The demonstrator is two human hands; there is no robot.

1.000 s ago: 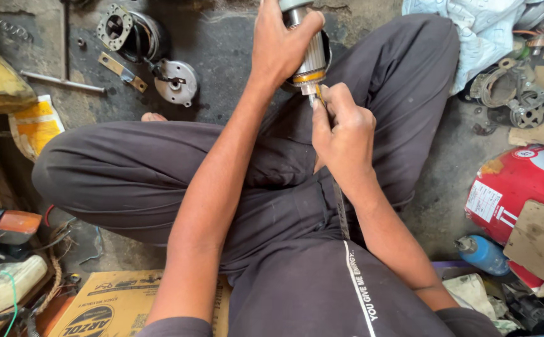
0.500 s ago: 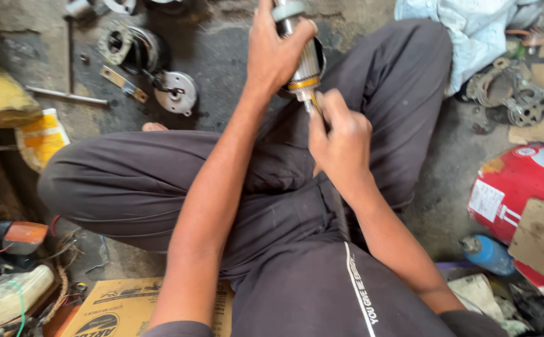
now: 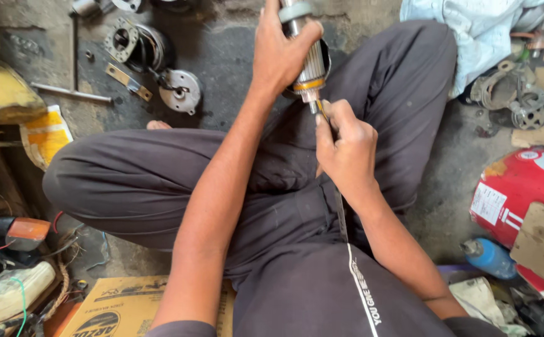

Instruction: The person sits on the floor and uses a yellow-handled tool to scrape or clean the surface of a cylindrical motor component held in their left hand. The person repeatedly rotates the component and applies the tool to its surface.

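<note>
one head-worn camera looks steeply down, close over the seated person's lap, toward the concrete floor (image 3: 234,68).

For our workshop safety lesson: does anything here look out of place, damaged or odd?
Yes. Motor parts and a metal rod lie scattered loose on the stained floor. The left hand holds the rotor in mid-air over the lap while the right hand works a thin tool at its end, with no vise or bench.
</note>
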